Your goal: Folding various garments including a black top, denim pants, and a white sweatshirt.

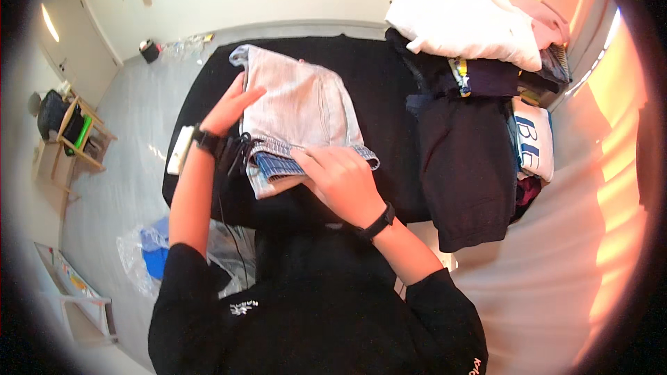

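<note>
A folded pair of pale denim shorts (pixel 299 97) lies on a black-covered table in front of me. Their elastic waistband faces me, and a blue striped inner side shows at the opening. Against the left edge rests my left hand (pixel 233 105), its thumb spread over the fabric and its fingers stretched along the side; some fingertips are hidden. My right hand (pixel 344 182) is closed on the waistband at the near right, fingers on top and thumb out of sight. Dark cords (pixel 240 153) bunch beside the waistband near my left wrist.
Right of the shorts, dark folded trousers (pixel 469 167) hang over the table's near edge. Behind them rises a clothes pile topped by a white garment (pixel 465 24). A white box-like object (pixel 180 149) sits at the left edge. Clear plastic bags (pixel 139 253) lie on the floor.
</note>
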`<state>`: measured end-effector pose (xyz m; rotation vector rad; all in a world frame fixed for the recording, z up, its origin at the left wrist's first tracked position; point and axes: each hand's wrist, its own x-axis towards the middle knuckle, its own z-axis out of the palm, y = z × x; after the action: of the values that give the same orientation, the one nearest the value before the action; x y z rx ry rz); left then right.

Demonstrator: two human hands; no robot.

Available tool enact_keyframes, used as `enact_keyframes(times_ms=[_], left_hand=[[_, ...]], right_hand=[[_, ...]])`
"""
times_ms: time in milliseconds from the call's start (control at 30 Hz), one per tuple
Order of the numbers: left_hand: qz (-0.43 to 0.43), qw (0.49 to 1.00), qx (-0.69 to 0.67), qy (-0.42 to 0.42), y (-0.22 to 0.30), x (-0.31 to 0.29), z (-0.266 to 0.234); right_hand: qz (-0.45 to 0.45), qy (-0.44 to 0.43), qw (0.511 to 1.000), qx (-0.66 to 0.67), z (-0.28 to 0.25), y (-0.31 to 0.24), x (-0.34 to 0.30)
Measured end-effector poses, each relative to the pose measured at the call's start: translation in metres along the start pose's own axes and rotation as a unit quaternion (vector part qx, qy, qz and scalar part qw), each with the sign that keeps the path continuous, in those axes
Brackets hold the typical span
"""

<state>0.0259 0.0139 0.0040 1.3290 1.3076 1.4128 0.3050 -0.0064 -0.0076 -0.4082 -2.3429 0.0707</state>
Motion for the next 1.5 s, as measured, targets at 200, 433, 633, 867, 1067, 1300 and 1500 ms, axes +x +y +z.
enact_keyframes(times_ms=[200, 433, 633, 867, 1067, 1300, 1500], left_hand=[[-0.194, 0.934, 0.298, -0.04, -0.036, -0.023, -0.048], [-0.004, 0.918, 0.393, -0.062, 0.0, -0.084, -0.044], [-0.012, 0.889, 0.414, -0.194, 0.013, -0.113, -0.02], [0.046, 0.875, 0.451, -0.169, 0.015, -0.114, -0.009], [0.096, 0.861, 0.47, -0.167, 0.008, -0.105, -0.011], [0.224, 0.876, 0.423, -0.066, 0.009, -0.072, -0.018], [0.189, 0.909, 0.368, -0.039, 0.048, -0.011, -0.013]], right_hand=[[-0.011, -0.167, 0.981, 0.097, 0.017, 0.003, -0.006], [0.008, -0.182, 0.981, 0.062, 0.0, 0.022, -0.007], [0.015, -0.148, 0.986, 0.077, -0.003, 0.033, -0.01], [0.173, -0.106, 0.975, 0.09, -0.015, 0.042, 0.008], [0.055, -0.23, 0.956, 0.176, -0.02, 0.057, -0.014], [0.088, -0.203, 0.956, 0.191, -0.026, 0.081, -0.021], [0.186, -0.104, 0.952, 0.222, -0.019, 0.091, -0.005]])
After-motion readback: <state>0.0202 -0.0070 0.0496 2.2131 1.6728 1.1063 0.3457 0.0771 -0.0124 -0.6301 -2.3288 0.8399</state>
